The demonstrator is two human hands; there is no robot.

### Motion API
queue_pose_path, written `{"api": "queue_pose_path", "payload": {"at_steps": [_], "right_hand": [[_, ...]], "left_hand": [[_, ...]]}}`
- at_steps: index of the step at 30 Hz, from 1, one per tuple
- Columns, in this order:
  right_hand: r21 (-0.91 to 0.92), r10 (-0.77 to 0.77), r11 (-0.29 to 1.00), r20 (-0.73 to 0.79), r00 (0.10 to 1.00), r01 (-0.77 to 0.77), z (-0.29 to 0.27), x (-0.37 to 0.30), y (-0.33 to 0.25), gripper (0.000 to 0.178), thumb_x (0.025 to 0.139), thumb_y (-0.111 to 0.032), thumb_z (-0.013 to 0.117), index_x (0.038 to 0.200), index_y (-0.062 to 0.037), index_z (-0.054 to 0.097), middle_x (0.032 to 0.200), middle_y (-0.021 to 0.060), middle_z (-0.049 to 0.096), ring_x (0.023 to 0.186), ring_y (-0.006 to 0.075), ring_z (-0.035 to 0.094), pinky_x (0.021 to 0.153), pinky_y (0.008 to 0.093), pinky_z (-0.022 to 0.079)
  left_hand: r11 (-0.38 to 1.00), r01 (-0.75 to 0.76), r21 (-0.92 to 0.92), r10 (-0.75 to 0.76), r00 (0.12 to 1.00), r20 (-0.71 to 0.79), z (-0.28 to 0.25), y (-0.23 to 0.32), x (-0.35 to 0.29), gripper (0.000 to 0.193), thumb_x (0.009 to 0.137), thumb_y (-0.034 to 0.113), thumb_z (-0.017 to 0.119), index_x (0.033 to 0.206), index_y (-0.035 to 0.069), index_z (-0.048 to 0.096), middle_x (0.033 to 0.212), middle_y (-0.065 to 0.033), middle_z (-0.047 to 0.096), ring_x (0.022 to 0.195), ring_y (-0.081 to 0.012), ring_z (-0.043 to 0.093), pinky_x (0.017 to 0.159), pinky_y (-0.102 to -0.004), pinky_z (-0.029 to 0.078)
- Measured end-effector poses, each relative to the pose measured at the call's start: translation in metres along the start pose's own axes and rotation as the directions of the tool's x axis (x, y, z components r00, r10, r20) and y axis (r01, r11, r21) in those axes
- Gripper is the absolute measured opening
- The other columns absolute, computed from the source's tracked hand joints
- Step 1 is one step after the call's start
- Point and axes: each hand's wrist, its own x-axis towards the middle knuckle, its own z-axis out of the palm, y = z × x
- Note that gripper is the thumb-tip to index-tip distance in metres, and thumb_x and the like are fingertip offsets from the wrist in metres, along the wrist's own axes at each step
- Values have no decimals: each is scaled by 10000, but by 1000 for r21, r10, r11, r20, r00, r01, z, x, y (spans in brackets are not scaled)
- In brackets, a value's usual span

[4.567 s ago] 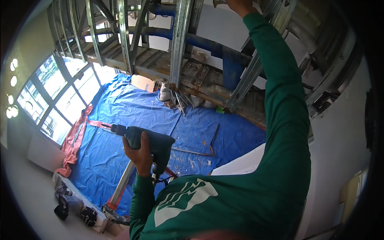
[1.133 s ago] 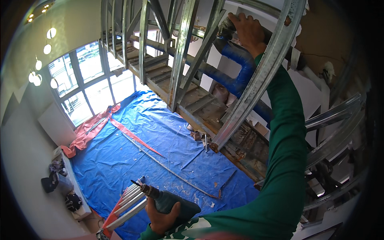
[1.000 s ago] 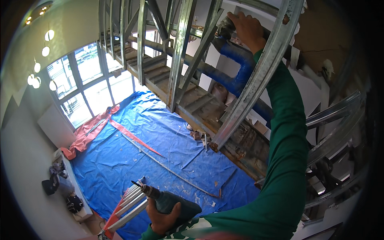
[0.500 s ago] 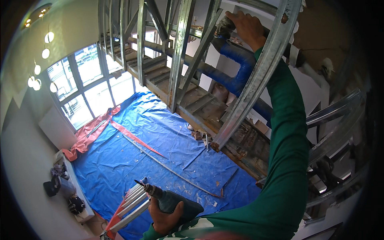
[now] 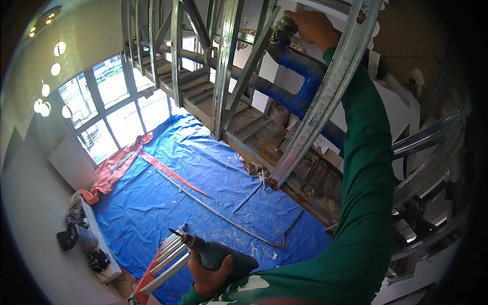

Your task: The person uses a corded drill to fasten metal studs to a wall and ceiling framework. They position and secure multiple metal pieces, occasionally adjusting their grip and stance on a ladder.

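Drill, dark teal, is held near the lower edge in the left hand, its bit directed up and to the left. The fingers of this hand are closed round the tool's body, with the thumb laid along the near side. By a green sleeve the right arm is covered; it is raised behind a slanting metal post. The right hand is placed at a grey fitting above a bent blue pipe; its fingers are bent, but whether the fitting is gripped cannot be told. Below the drill, a ladder is partly seen. Beyond, a rusty staircase is bordered by upright metal bars. The floor is covered by a creased blue tarp, edged by red cloth. Farthest off, round lamps are hung beside a tall window.
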Motion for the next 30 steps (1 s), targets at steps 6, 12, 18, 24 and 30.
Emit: {"api": "queue_pose_path", "payload": {"at_steps": [6, 12, 18, 24, 30], "right_hand": [[44, 39, 997, 323, 946, -56, -1, 27, 5, 731, 909, -84, 692, 1603, -260, 546, 1203, 167, 762, 1066, 369, 771, 922, 513, 624], [17, 11, 1000, 215, 976, -15, -6, 18, -6, 734, 903, -56, 696, 1595, -253, 552, 1222, 170, 756, 1060, 368, 773, 915, 507, 627], [-56, 41, 998, 144, 989, -34, -8, 5, -11, 686, 943, -62, 682, 1588, -257, 556, 1213, 172, 744, 1033, 362, 781, 877, 507, 635], [-46, 140, 990, 114, 984, -136, -11, 0, -19, 653, 969, -102, 689, 1588, -260, 555, 1295, 168, 720, 1031, 350, 784, 869, 496, 642], [-122, -23, 992, -77, 997, 13, -18, -35, -35, 665, 975, -226, 774, 1605, -265, 565, 1595, 129, 562, 1399, 370, 600, 1099, 534, 552]], "left_hand": [[1000, 14, 23, -14, 1000, -22, 1, -2, 0, 589, 787, 174, 975, 1217, -21, 623, 932, -89, 788, 819, -178, 772, 762, -350, 626], [999, 26, 44, -26, 1000, 9, 1, 1, -2, 588, 828, 143, 941, 1272, -15, 588, 984, -81, 759, 854, -162, 743, 788, -342, 613], [999, 4, 50, -2, 999, -39, 6, 3, 1, 601, 784, 188, 973, 1225, -22, 623, 924, -102, 785, 816, -199, 776, 756, -363, 623], [995, -35, 98, 38, 999, -24, 3, 2, 2, 600, 794, 178, 963, 1242, -25, 620, 927, -106, 782, 817, -205, 774, 763, -361, 621], [997, -77, 14, 77, 997, 9, 5, -6, 4, 574, 866, 118, 905, 1319, -18, 580, 980, -77, 751, 854, -170, 730, 784, -334, 598]]}}
